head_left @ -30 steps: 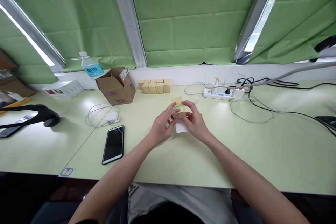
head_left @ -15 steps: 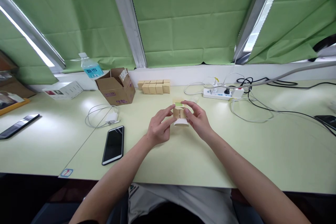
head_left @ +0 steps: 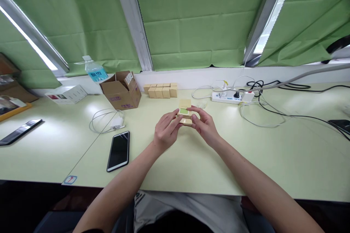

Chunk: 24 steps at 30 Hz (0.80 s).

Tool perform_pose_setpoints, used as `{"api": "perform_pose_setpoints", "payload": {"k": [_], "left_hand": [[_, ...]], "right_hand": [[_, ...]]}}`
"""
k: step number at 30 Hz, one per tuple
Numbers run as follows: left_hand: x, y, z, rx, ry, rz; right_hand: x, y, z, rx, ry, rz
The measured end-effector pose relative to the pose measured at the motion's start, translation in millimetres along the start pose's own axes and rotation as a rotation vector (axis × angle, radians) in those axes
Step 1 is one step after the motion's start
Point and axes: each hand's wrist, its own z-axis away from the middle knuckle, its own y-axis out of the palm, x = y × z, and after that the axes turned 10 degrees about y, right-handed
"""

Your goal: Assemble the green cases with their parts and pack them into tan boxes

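A small tan carton [head_left: 185,103] with its flaps open is between my hands near the middle of the table. A light green piece with a white edge [head_left: 183,111] shows at the carton's opening. My left hand [head_left: 167,128] grips the carton's left side, fingers bent against it. From the right, my right hand [head_left: 203,123] holds the other side between thumb and index finger. The fingers hide part of the carton. Behind it, a group of several small tan boxes [head_left: 162,91] stands by the wall.
An open brown cardboard box [head_left: 124,96] and a bottle [head_left: 95,71] stand at the back left. A phone [head_left: 118,151] and a white charger [head_left: 116,122] lie left of my hands. A power strip [head_left: 228,97] with cables is at the back right.
The carton has tilted in my hands: its front flap, white before, now shows tan and sits higher, and more of its upper flap shows. My left fingers have shifted slightly.
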Motion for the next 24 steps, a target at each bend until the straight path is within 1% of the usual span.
{"api": "perform_pose_setpoints", "payload": {"k": [7, 10, 12, 16, 20, 24], "left_hand": [[-6, -2.4, -6, -0.049, -0.002, -0.009], [-7, -2.7, -5, -0.049, -0.055, 0.017], [-7, -3.0, -5, -0.038, -0.091, 0.015], [-11, -1.9, -5, -0.041, -0.119, 0.014], [-20, 4.0, -5, -0.109, -0.247, 0.118], [-25, 9.0, -3, -0.131, -0.354, 0.165]], "right_hand": [[-2, -3, 1, 0.027, -0.030, 0.027], [0, -1, 2, 0.045, -0.070, 0.072], [0, 0, 2, 0.030, -0.090, 0.114], [0, 2, 2, -0.006, -0.105, 0.143], [-2, 1, 0, 0.003, -0.135, 0.148], [-3, 0, 0, 0.026, -0.139, 0.136]]}}
